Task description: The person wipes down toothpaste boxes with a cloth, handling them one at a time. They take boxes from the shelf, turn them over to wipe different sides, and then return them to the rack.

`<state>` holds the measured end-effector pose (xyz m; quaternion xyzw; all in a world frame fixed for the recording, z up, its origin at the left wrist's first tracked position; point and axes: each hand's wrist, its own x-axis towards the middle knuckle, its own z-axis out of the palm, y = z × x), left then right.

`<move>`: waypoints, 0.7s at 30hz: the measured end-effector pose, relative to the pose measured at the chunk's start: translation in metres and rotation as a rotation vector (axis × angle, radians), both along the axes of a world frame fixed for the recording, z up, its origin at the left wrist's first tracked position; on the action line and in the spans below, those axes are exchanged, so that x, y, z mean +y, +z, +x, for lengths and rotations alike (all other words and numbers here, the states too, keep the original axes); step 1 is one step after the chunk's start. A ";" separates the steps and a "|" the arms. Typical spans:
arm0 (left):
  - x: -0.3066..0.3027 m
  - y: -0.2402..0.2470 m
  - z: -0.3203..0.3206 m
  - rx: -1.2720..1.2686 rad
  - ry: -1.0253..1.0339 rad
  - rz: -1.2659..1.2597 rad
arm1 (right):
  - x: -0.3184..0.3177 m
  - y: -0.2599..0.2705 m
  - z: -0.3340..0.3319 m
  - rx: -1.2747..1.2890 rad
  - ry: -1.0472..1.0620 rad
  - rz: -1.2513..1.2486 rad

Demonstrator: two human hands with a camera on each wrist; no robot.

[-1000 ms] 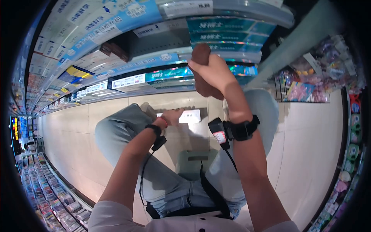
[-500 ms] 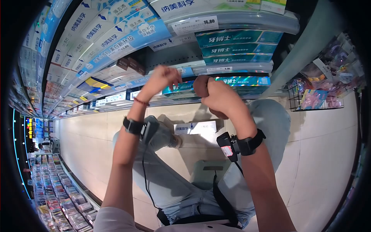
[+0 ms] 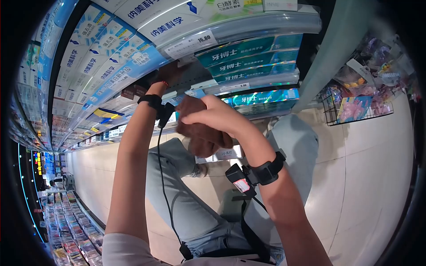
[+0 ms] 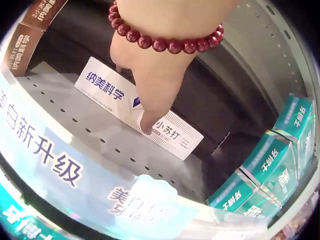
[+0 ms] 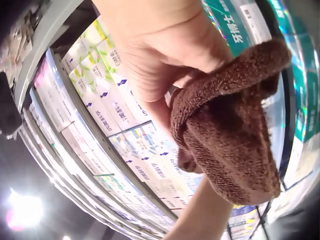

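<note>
My left hand (image 4: 155, 85), with a red bead bracelet at its wrist, reaches into a shelf gap and grips a white toothpaste box (image 4: 102, 90). One digit lies over the box's front face; the others are mostly hidden behind it. In the head view this hand is in shadow under the upper shelf. My right hand (image 3: 217, 116) holds a bunched brown cloth (image 3: 197, 126) in front of the shelf, its folds hanging below the fingers. On the floor beneath it lies another white toothpaste box (image 3: 228, 153), partly covered by the cloth in this view.
Teal toothpaste boxes (image 3: 248, 62) are stacked right of the gap, brown boxes (image 4: 25, 47) left of it. A shelf lip with a price tag (image 3: 195, 42) overhangs the gap. A wire basket (image 3: 359, 115) of packaged goods hangs at right.
My left hand let go of the box on the floor, rose to the shelf and reached into the gap onto another box. My right hand moved left and lower with the cloth.
</note>
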<state>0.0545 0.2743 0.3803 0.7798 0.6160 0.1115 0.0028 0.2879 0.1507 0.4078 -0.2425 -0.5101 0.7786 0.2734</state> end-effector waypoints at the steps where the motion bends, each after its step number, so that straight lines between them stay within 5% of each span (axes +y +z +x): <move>1: -0.005 0.004 0.005 0.015 0.005 0.017 | -0.003 0.009 0.005 0.156 -0.014 -0.129; 6: -0.027 0.005 0.015 0.071 0.034 0.090 | -0.006 0.023 0.017 0.779 0.032 -0.534; 12: -0.035 0.002 -0.004 0.149 0.040 0.135 | -0.012 0.023 0.032 0.772 -0.199 -0.725; 16: -0.044 0.002 -0.037 0.275 -0.015 0.180 | -0.003 0.011 0.030 1.027 -0.039 -0.618; 18: -0.049 0.001 -0.053 0.390 -0.107 0.254 | -0.003 0.016 0.027 0.987 -0.197 -0.622; 19: -0.084 0.041 -0.007 0.407 0.204 -0.166 | -0.002 0.016 0.025 0.982 -0.231 -0.614; 21: -0.090 0.035 -0.008 0.483 0.188 0.002 | 0.003 0.011 0.026 0.968 -0.291 -0.569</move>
